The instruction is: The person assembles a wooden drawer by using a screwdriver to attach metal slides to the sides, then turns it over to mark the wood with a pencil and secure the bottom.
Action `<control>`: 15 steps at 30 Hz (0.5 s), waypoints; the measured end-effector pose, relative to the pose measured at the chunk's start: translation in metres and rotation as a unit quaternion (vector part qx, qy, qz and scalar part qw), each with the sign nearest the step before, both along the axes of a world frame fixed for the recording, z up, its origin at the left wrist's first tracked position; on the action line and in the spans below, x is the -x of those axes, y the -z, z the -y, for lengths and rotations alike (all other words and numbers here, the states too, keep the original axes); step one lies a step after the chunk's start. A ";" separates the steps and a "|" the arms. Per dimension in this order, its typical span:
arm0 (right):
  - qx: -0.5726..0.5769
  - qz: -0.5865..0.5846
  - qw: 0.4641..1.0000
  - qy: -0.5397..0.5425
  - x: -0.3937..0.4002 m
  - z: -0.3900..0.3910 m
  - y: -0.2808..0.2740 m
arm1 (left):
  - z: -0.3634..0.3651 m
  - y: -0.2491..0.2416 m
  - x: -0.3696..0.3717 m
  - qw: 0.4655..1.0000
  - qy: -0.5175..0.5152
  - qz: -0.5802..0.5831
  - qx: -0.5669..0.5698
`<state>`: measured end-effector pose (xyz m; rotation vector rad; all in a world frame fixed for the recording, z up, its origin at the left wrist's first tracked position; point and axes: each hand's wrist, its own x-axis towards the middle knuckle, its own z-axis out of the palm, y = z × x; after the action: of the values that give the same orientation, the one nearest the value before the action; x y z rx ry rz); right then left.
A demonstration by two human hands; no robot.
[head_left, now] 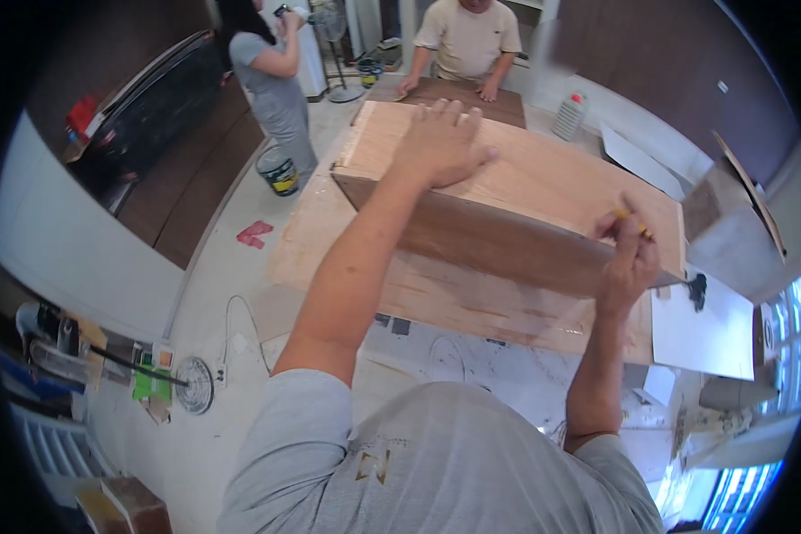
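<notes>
A long wooden box [543, 178] with a pale plywood face on top and a darker side toward me lies on a plywood worktable [454, 294]. My left hand [442, 147] rests flat on the box's top near its left part, fingers spread toward the far edge. At the right part of the box, my right hand [630, 254] has its fingers closed round a slim yellow pencil [635, 222], close over the near edge. Motion slightly blurs the right fingers.
Across the table a person [468, 44] has both hands on a dark board [498, 98]; another person [271, 80] stands at left. A paint bucket [278, 171] and floor fan [193, 384] stand left. At right are a plastic bottle [569, 117], white panel [707, 329] and cabinet box [730, 231].
</notes>
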<state>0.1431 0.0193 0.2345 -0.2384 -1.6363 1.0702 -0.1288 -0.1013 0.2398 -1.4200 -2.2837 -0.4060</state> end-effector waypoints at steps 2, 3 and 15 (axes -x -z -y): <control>0.017 0.042 0.999 0.004 -0.013 0.011 0.019 | 0.000 -0.001 0.001 1.000 0.000 -0.006 0.007; 0.027 0.063 0.998 0.005 -0.016 0.013 0.028 | 0.001 -0.002 0.000 1.000 -0.002 -0.007 0.010; 0.053 0.008 0.995 0.084 -0.060 -0.011 0.050 | 0.003 -0.002 -0.004 1.000 0.000 -0.008 -0.002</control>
<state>0.2035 0.0304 0.1849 -0.4485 -1.5449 1.0297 -0.1244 -0.1045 0.2418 -1.4159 -2.2695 -0.3960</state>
